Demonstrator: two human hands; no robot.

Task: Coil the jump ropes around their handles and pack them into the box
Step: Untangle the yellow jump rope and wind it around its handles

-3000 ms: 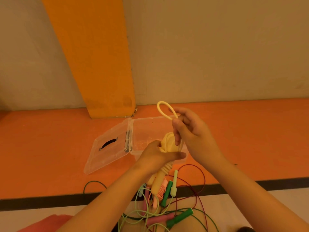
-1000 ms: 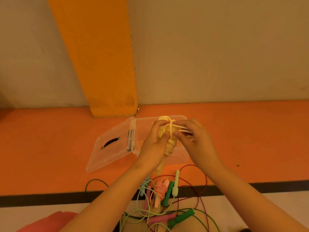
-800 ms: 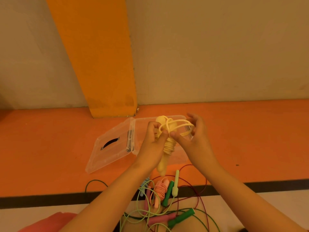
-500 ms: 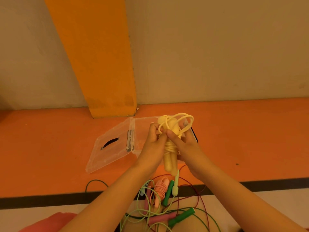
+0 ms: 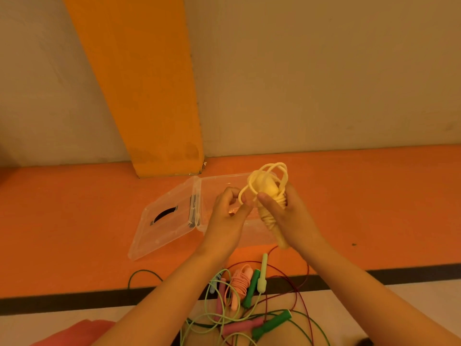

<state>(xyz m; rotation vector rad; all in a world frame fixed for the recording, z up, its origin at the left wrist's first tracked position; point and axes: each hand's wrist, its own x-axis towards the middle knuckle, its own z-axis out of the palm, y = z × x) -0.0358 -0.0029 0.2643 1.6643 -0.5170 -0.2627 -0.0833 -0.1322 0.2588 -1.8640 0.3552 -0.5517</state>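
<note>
Head view: a clear plastic box (image 5: 224, 179) sits on the orange floor (image 5: 62, 221) near the foot of an orange pillar (image 5: 144, 83). Its lid (image 5: 164, 221) is swung open to the left and lies tilted on the floor, with a dark curved slot in its middle. Both hands are in front of the box, so most of its inside is hidden and I cannot tell what it holds.

The yellow jump rope (image 5: 265, 188) is held in the air over the box, not in it. The right hand (image 5: 291, 218) has its fingers and thumb curled round the two handles, which are bunched together with the cord wound tightly round them. A few loose loops stand up above the top of the handles. The left hand (image 5: 227, 221) pinches one strand of that loose cord between thumb and fingers, just beside the handles.

Nearer the person, across a black stripe (image 5: 411, 273) on the floor, lies a tangle of other ropes. A pink rope (image 5: 239, 283) is coiled in a bundle. Beside it are a pale green handle (image 5: 262, 275) and a dark green handle (image 5: 250, 288). Another green handle (image 5: 272, 323) and a pink handle (image 5: 239, 328) lie lower down. Thin green and dark red cords (image 5: 306, 270) loop over and under them. The forearms cross above this pile and hide part of it. A plain beige wall (image 5: 324, 71) rises behind, and a pinkish-red cloth (image 5: 82, 333) shows at the bottom left.
</note>
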